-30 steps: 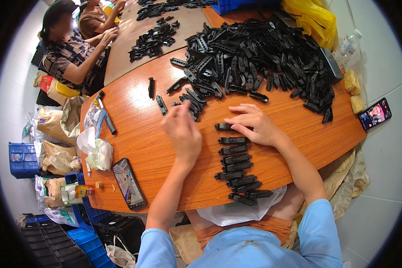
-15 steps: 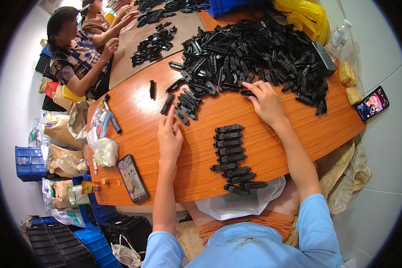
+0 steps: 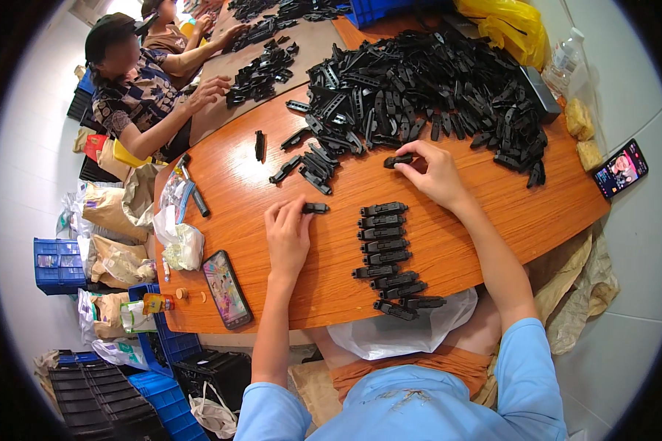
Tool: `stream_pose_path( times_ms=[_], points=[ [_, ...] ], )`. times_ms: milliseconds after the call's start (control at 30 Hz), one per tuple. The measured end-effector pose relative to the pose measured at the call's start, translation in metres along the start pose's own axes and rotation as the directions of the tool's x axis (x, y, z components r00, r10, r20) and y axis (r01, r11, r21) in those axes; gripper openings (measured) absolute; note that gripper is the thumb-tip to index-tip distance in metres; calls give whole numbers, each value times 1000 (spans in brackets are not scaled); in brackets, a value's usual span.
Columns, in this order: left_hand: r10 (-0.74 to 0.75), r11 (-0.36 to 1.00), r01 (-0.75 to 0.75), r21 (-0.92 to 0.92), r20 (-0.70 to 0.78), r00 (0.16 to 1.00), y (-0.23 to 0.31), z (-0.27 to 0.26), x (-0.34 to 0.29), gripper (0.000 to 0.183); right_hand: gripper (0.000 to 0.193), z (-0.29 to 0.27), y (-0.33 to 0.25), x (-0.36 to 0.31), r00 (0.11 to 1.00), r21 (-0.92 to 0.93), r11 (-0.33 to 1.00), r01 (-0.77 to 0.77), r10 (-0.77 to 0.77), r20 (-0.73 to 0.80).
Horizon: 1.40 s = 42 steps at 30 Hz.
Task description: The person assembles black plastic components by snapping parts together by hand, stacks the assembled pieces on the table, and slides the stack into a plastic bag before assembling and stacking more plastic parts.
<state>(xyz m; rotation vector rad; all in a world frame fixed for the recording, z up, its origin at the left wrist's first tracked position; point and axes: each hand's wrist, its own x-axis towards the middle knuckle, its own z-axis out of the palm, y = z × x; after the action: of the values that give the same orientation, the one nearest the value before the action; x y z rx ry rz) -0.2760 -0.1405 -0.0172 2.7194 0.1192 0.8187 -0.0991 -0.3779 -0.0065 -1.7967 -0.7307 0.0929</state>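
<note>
My left hand pinches one end of a small black plastic part just above the wooden table. Farther right, my right hand holds a similar black plastic piece between thumb and fingertips, in front of the big heap of black parts. Between my forearms, several such parts lie side by side in a column running toward the table's near edge. A small cluster of loose parts rests beyond my left hand, and a single part stands apart to its left.
A phone lies at the table's left edge beside a plastic bag and a marker-like black stick. Another lit phone leans at the right. Two people sit at the far left by another pile. A white bag covers my lap.
My left hand has gone from pointing fingers near the small cluster to pinching a part, and drawn nearer me. My right hand has shifted slightly left with its piece. A person's raised hand has lowered.
</note>
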Motion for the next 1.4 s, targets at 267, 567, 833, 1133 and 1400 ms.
stream_pose_path(
  times_ms=[267, 567, 833, 1133, 1400],
  points=[
    [56, 962, -46, -268, 32, 998, 33, 39, 33, 33, 31, 7, 0, -1, 997, 204, 979, -1, -16, 80],
    [-30, 905, 47, -423, 46, 998, 41, 54, 40, 52, 30, 26, 14, -4, 914, -187, 902, 389, -353, 199],
    [45, 937, -36, -347, 17, 999, 43, 50, 40, 42, 36, 29, 15, -2, 895, -243, 864, 441, -402, 195],
    [127, 947, -112, -302, 31, 991, 39, 55, 35, 40, 32, 30, 10, -3, 878, -405, 780, 478, -444, 180],
    [176, 965, -154, -211, 91, 980, 38, 46, 34, 42, 29, 32, 13, -6, 871, -422, 764, 489, -459, 178]
  ],
)
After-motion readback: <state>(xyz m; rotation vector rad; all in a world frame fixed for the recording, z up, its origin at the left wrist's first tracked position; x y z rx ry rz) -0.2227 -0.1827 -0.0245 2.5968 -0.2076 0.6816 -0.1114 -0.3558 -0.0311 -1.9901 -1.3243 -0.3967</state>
